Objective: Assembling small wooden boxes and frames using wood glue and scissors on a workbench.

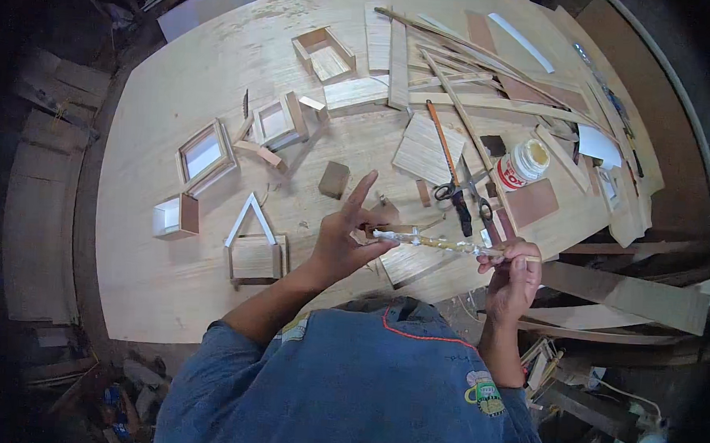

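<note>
From my remote seat I see the right hand (518, 264), right of centre, closed around the end of a thin stick (449, 245) smeared with what looks like white glue; it runs left across the middle of the frame. The left hand (345, 235), near centre, pinches a thin wooden piece (402, 228) between thumb and curled fingers, index raised; the stick's white-coated end lies beside that thumb, though I can't tell whether they touch. The wet coating worries me most: a loose pinch on a slick edge could let the piece twist, and a drifting stick could smear the thumb or drip onto the desk (154, 292). Just beyond, the scissors (473, 189) and an orange blade with a dark handle (444, 146) lie right of centre, where a careless reach could nick a finger. Beside them stands an uncapped white-and-red jar (512, 171), which a swinging right forearm could tip. A dark block (335, 179) sits above the left hand; farther left, a wooden box (257, 258) carries white gable strips (238, 223) that a sleeve could snag. Long wooden strips (495, 104) overlap at upper right, loosely enough, I judge, to slide if bumped.
</note>
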